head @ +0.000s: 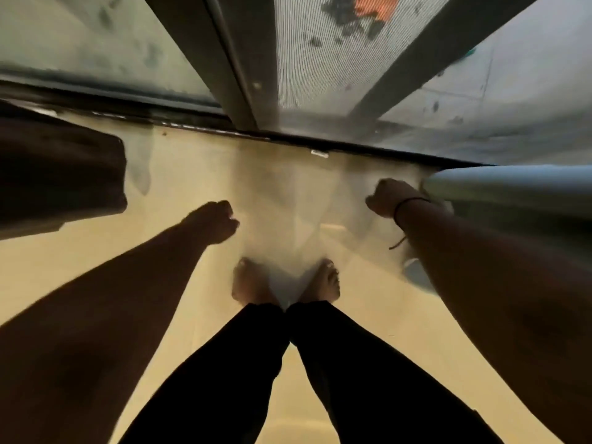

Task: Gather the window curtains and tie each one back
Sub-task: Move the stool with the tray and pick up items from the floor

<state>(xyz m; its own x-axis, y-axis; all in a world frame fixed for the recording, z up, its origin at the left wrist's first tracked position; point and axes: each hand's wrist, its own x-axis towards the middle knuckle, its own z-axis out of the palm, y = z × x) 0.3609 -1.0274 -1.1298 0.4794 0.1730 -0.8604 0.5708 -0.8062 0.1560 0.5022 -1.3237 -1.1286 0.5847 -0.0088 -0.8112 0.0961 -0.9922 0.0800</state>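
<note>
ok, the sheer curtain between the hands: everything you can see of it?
The sheer curtain is a thin, see-through whitish fabric; the tan floor and both bare feet show blurred through it. It hangs in front of the sliding window frame, spread between two closed fists: the left hand at its left side, the right hand at its right, beside a pale blue gathered curtain. Soft folds run down the middle toward the feet. Its edges and the exact grip are too faint to tell.

window [320, 52] ahead above floor [179, 187] | curtain [512, 184] right, beside right hand [389, 197] | left hand [213, 221] left | feet [253, 283] below between hands
</note>
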